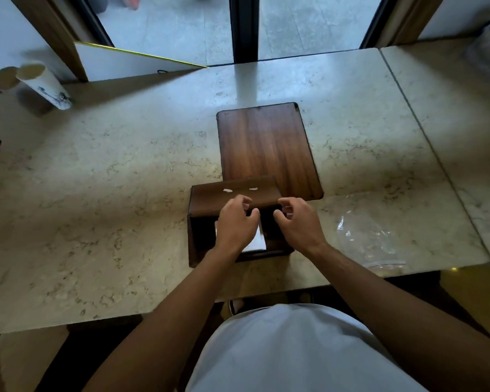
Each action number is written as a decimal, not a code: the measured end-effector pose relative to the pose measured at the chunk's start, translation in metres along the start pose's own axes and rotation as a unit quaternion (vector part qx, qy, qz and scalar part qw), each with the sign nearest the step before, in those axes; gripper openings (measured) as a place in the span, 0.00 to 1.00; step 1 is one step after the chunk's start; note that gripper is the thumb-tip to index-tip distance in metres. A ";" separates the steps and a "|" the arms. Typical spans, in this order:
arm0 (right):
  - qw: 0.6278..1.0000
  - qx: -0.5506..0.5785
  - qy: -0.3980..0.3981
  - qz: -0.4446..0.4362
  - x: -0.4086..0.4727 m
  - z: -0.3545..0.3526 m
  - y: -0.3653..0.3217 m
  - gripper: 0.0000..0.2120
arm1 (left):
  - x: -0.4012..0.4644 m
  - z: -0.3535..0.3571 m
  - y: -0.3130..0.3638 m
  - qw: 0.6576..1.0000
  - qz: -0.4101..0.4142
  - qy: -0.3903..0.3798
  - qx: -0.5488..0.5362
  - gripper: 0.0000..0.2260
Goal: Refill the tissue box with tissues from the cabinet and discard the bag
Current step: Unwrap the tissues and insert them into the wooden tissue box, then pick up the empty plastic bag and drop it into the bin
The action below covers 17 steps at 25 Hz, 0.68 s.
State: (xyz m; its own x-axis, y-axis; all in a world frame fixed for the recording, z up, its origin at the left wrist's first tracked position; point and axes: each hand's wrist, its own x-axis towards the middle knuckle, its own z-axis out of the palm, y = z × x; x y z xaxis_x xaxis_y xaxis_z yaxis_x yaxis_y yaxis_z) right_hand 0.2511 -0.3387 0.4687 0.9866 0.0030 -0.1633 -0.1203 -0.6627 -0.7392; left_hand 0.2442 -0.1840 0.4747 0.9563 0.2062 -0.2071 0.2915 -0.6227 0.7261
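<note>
A dark wooden tissue box [203, 219] stands open-topped on the marble counter near its front edge. White tissues [258, 241] show inside it, between my wrists. My left hand [235, 224] curls over the box's far wall, fingers on the rim and thumb inside. My right hand [297, 222] does the same at the right end of that wall. A flat wooden panel [266, 148] lies on the counter just behind the box. An empty clear plastic bag [371, 239] lies flat to the right of the box.
The marble counter [111, 171] runs left and right, with a seam at the right. A white cup [44, 83] stands at the back left beside a mirror. A grey object [487, 52] sits at the back right. A window lies behind.
</note>
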 end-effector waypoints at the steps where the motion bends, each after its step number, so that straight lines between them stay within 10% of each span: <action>1: 1.000 0.009 0.016 0.011 -0.002 -0.009 0.007 0.16 | 0.002 0.007 0.009 1.000 0.017 -0.017 0.002 0.13; 17: 0.904 0.058 0.173 0.386 -0.082 -0.106 0.157 0.06 | 0.008 0.165 0.133 0.900 0.216 -0.314 0.213 0.22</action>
State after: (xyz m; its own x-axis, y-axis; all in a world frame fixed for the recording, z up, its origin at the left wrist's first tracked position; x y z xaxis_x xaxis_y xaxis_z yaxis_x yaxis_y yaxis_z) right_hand 0.1627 -0.5225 0.4354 0.5758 -0.6754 -0.4608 -0.7795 -0.2834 -0.5587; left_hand 0.2941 -0.3900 0.4615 0.7669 -0.5073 -0.3932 -0.2559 -0.8035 0.5375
